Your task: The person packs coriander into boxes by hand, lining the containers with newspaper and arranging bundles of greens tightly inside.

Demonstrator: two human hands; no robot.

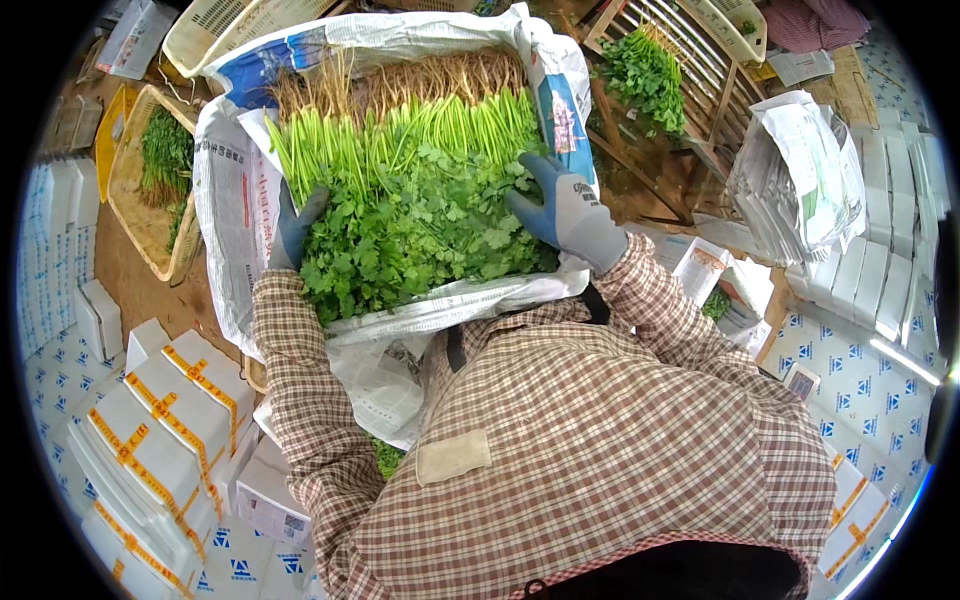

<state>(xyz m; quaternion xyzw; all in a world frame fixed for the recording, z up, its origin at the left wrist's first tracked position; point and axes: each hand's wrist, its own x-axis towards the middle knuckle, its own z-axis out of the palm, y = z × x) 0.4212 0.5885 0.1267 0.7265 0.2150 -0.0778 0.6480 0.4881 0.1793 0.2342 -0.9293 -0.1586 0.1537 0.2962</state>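
A crate lined with newspaper [457, 300] lies before me, filled with leafy green herbs, probably coriander [420, 202]. Their pale stems and brown roots point to the far side, the leaves towards me. My left hand [298, 225], in a blue and grey coated glove, is at the left edge of the leaves, fingers spread between the herbs and the paper lining. My right hand [559, 210], in a matching glove, rests on the leaves at the right side with thumb and fingers apart. Neither hand is closed around a bunch.
A yellowish plastic basket [124, 202] of herbs stands left. At the upper right, a herb bunch [645, 79] lies on a slatted wooden rack [720, 90]. A stack of newspapers [772, 180] is at right. White foam boxes with orange tape [172, 405] stand lower left.
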